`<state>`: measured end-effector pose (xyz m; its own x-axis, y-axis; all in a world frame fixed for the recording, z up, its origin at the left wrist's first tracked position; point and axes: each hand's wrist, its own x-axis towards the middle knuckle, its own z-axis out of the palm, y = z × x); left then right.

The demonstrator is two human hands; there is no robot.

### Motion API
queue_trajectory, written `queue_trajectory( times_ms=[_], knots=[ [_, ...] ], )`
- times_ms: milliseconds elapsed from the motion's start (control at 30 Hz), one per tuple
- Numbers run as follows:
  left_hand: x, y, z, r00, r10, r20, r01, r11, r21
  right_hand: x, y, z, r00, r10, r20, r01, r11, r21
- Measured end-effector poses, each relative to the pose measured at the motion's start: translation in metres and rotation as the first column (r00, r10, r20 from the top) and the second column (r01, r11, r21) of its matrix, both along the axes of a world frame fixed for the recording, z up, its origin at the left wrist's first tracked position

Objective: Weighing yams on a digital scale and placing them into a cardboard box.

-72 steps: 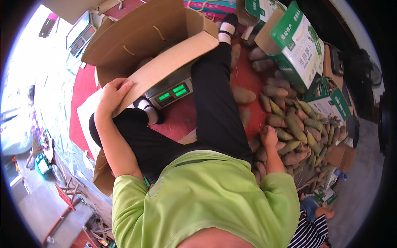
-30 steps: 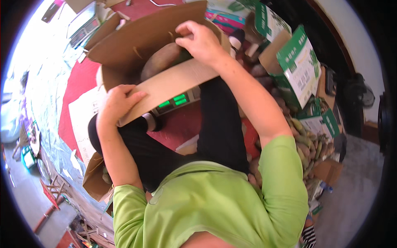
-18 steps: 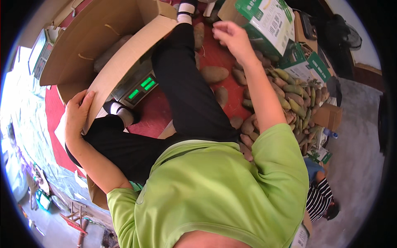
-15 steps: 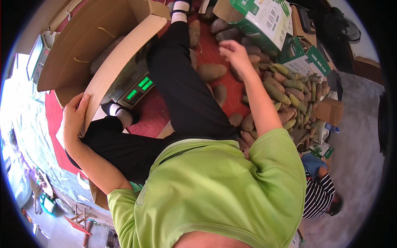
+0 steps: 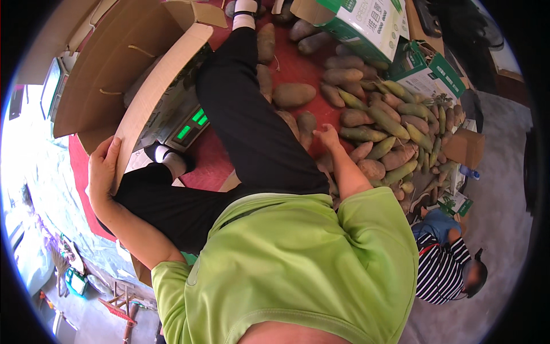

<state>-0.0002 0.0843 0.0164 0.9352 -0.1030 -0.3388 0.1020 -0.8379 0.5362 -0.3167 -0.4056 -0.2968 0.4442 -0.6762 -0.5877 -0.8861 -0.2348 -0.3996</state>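
Your right hand [image 5: 327,135] sits low on the red mat [image 5: 298,63], fingers curled down among the tubers [image 5: 366,123]. Whether it has closed on one you cannot tell, since the knuckles hide the palm. The heap spreads from that hand toward 1 and 2 o'clock, its nearest pieces touching or just beside your fingers. Most lie with their long axes slanting from 10 to 4 o'clock. So the right hand is far nearer the heap; the left is well apart, across your legs.

Your left hand [image 5: 103,172] is wrapped over the near edge of the box [image 5: 123,74], thumb on the outer face, fingers folded over the rim. The box is plain brown corrugated card, flaps open, running long toward 1 o'clock. A scale [image 5: 186,123] with a green lit display stands just beside its flap.

The tubers are spindle-shaped and dull-skinned, brown to greenish. Green-and-white cartons [image 5: 366,23] stand beyond them at 12 to 1 o'clock.
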Motion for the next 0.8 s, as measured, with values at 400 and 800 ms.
queue_trajectory(
  times_ms=[400,800],
  knots=[
    [-0.006,-0.012,0.016,1.0,0.013,0.024,-0.012,0.999,-0.038,0.036,0.021,-0.021,0.972,-0.223,0.08,0.201,0.954,0.224],
    [-0.01,-0.007,0.022,1.0,0.01,0.005,-0.01,0.997,0.079,0.067,0.041,0.038,0.997,0.077,-0.024,-0.08,0.984,-0.162]
  ],
)
